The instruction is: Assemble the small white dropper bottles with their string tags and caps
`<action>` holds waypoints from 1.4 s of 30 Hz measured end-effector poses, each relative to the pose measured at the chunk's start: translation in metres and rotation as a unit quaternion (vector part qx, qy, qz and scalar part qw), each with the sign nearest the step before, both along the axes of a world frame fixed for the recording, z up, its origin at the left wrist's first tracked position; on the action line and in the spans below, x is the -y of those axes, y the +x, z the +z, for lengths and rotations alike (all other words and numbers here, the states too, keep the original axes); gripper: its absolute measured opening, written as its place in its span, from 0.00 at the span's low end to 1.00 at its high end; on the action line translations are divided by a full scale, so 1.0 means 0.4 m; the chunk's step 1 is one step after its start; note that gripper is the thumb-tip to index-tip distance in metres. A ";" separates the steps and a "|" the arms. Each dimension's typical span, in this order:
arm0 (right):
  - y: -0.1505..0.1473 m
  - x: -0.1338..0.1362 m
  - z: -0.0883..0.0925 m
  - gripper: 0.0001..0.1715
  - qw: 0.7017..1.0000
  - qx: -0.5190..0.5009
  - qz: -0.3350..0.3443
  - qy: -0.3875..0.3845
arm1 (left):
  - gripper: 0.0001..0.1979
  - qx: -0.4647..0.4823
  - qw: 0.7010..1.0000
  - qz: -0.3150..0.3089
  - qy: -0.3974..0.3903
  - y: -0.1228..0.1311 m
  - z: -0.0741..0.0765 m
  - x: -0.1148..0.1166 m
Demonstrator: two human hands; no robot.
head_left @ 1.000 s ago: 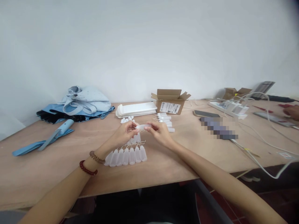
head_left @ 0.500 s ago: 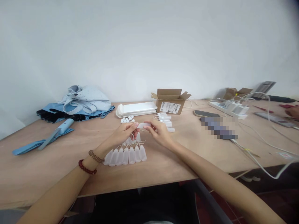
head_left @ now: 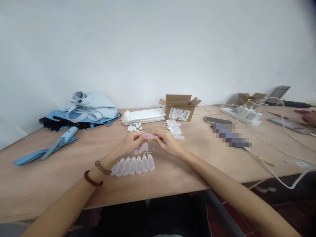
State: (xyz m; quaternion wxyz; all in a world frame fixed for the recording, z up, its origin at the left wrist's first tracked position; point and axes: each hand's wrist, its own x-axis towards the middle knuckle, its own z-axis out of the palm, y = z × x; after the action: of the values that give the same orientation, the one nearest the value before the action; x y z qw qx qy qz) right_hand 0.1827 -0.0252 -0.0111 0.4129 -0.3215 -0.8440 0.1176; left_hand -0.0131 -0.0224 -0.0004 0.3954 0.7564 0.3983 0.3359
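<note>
My left hand [head_left: 132, 144] and my right hand [head_left: 167, 143] meet above the wooden table [head_left: 74, 177], both pinched on one small translucent white plastic piece [head_left: 150, 135] held between them. Just below my hands lies a row of several similar pieces with thin strings [head_left: 134, 164]. Behind my right hand sits a loose group of white tubes [head_left: 174, 128]. Small white caps [head_left: 134, 127] lie behind my left hand. Two bead bracelets [head_left: 97, 172] circle my left wrist.
An open cardboard box [head_left: 179, 107] and a stack of white flat packs [head_left: 144, 116] stand at the back. Blue cloth and a folded umbrella [head_left: 74, 113] lie at the left. Phones, a power strip [head_left: 243, 113] and white cables spread at the right, where another person's hand [head_left: 308, 118] shows.
My hands have dropped slightly and drawn closer together, so the white piece is more covered by my fingers than before. Nothing else on the table moved.
</note>
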 end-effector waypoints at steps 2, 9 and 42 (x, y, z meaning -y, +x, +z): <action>0.003 0.003 0.013 0.19 0.998 -0.001 0.010 -0.061 | 0.21 -0.034 0.999 -0.004 0.036 0.000 0.008 0.006; 0.024 -0.004 0.030 0.25 0.941 -0.088 0.097 -0.313 | 0.20 -0.109 0.978 0.027 0.175 0.024 0.033 0.045; 0.257 -0.188 0.022 0.11 0.953 0.042 -0.274 -0.125 | 0.21 -0.196 0.969 0.027 0.146 -0.106 -0.046 -0.146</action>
State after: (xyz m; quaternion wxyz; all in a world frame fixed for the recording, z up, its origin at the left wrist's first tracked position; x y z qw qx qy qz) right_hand 0.2854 0.0499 -0.0021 0.3502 -0.5938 -0.7187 0.0907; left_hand -0.0556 0.0361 -0.0189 0.1860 0.8461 0.4348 0.2460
